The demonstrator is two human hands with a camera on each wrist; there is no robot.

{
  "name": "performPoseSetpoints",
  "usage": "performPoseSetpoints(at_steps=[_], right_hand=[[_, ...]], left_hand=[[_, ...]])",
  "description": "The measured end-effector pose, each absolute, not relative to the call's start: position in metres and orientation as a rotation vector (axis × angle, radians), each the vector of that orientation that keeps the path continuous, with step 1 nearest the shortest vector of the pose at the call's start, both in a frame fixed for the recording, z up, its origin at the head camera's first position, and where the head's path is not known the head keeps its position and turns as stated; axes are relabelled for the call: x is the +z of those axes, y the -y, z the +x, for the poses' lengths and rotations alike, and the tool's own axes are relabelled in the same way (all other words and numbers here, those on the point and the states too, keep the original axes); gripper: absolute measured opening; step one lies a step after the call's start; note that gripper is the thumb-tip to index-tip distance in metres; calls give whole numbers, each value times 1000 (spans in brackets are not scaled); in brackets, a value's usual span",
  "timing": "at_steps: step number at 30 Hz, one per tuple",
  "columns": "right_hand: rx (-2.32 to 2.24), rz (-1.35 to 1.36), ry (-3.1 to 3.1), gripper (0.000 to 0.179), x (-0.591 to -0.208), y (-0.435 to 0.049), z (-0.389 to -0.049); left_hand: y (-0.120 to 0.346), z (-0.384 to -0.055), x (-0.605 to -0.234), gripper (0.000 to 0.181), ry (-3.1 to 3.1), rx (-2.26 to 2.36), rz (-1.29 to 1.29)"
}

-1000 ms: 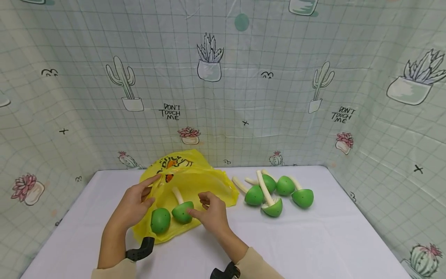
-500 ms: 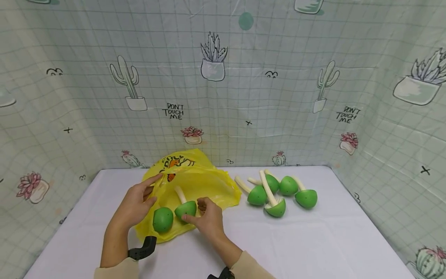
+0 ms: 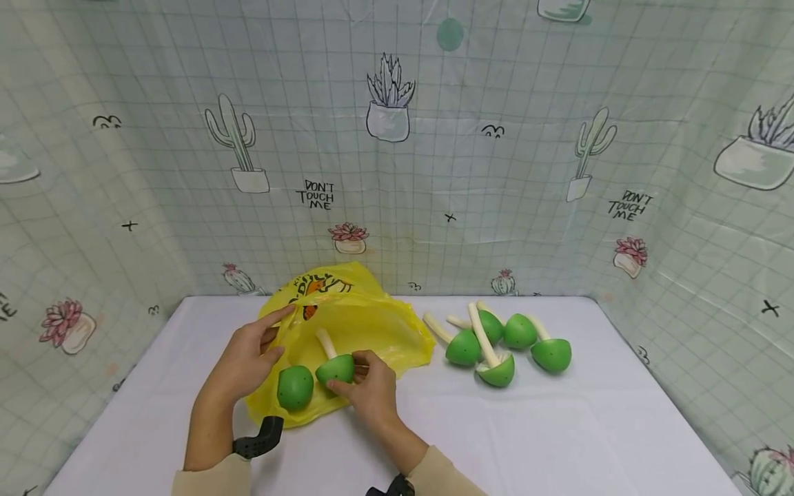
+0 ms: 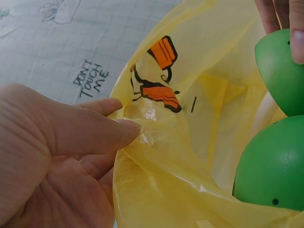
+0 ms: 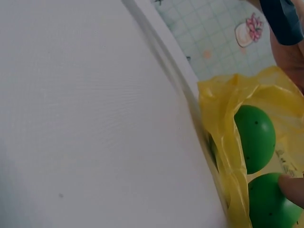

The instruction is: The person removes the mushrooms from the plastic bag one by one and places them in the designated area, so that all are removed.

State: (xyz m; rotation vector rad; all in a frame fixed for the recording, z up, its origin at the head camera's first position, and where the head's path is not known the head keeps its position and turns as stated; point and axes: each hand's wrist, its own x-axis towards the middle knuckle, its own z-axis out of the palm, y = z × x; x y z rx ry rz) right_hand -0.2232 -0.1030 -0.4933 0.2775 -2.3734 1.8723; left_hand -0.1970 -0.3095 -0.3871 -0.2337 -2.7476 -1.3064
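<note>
A yellow plastic bag (image 3: 384, 324) with black and orange print lies with its mouth towards me. My left hand (image 3: 240, 362) pinches the bag's left edge between thumb and fingers, seen close in the left wrist view. Just inside the mouth lie two toy mushrooms with dotted green caps. The right one (image 3: 335, 372) points its white stem into the bag, and my right hand (image 3: 375, 393) grips its cap with thumb in front and fingers at the right side. Beside it sits the left mushroom (image 3: 295, 389), its stem hidden.
Several more green-capped mushrooms (image 3: 496, 374) lie in a loose cluster right of the bag, some overlapping. A white cloth covers the table (image 3: 527, 441). Behind and at both sides hangs a grid-patterned curtain (image 3: 459, 172) with cactus drawings.
My right hand has moved in from the right side of the mushroom and taken hold of its cap. The left hand keeps its pinch on the bag. The head view has shifted slightly.
</note>
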Motion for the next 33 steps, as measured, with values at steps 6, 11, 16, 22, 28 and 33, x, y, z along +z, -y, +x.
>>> performPoseSetpoints(at_steps=[6, 11, 16, 22, 28, 33], right_hand=[[1889, 254, 2360, 52, -494, 102, -224], [1911, 263, 2345, 52, -494, 96, -223], [1947, 302, 2323, 52, -489, 87, -222], [1980, 360, 2273, 51, -478, 75, -220], [2009, 389, 2218, 49, -470, 57, -216], [2030, 413, 2202, 51, -460, 37, -213]], left_hand=[[308, -196, -387, 66, 2756, -1307, -220], [306, -195, -387, 66, 2763, -1311, -214], [307, -197, -386, 67, 2787, -1286, -198], [310, -198, -385, 67, 2813, -1279, -153], [311, -196, -385, 68, 2813, -1308, -154], [311, -196, -384, 68, 2816, -1306, -165]])
